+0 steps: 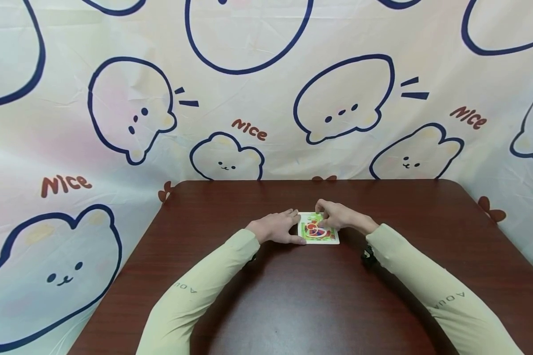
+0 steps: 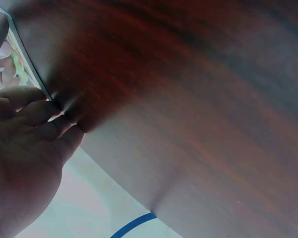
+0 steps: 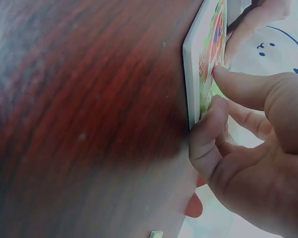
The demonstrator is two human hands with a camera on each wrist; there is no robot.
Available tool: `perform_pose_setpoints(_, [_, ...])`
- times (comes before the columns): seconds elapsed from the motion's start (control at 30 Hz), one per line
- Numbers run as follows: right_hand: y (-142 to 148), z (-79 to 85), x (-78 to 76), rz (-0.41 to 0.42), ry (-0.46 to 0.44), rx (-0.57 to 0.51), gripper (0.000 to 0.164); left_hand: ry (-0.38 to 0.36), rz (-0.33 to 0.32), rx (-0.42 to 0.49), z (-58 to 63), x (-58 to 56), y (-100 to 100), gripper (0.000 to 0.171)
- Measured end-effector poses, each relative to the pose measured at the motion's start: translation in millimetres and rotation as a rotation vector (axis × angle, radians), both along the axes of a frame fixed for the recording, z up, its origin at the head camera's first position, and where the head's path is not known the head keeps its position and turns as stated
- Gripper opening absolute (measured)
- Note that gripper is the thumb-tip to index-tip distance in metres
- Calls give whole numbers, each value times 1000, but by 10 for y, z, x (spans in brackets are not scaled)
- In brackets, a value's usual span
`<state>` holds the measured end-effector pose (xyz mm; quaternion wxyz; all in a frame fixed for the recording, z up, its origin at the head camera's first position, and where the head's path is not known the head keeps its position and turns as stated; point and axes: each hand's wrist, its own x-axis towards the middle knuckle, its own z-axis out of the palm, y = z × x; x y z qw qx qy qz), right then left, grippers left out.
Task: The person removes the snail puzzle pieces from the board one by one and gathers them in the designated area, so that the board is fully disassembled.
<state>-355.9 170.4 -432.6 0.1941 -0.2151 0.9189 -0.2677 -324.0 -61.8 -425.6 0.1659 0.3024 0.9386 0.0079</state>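
A small flat picture board [image 1: 312,241] with a white rim and a green, red and blue picture lies on the table between the two hands. My left hand [image 1: 277,227] rests at its left side, fingers extended and thumb by the near left corner. Over the right part of the board is my right hand [image 1: 336,215], its fingers bent. In the right wrist view the right thumb [image 3: 227,77] touches the picture, and a curled finger [image 3: 208,126] overlaps the board's edge. Whether a small piece is held between these fingers, I cannot tell.
The dark brown wooden table [image 1: 257,296] reaches back to a light cloth backdrop [image 1: 275,98] printed with cartoon bears. In the right wrist view a small pale object [image 3: 156,234] shows at the bottom edge. A dark wrist device [image 1: 368,255] sits under the right cuff.
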Motion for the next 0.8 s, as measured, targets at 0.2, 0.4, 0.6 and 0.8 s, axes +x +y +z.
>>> perform_pose_setpoints(0.2, [0, 3, -3, 14, 7, -23, 32, -10, 5, 3, 12, -2, 4, 97])
perform_pose_setpoints(0.4, [0, -2, -6, 24, 26, -39, 33, -22, 5, 10, 12, -9, 4, 97])
perform_pose_setpoints(0.6, [-13, 10, 11, 14, 66, -24, 34, -20, 4, 15, 7, -13, -2, 97])
perform_pose_setpoints(0.8, [-33, 21, 39, 19, 143, 20, 34, -17, 4, 10, 4, -7, 0, 97])
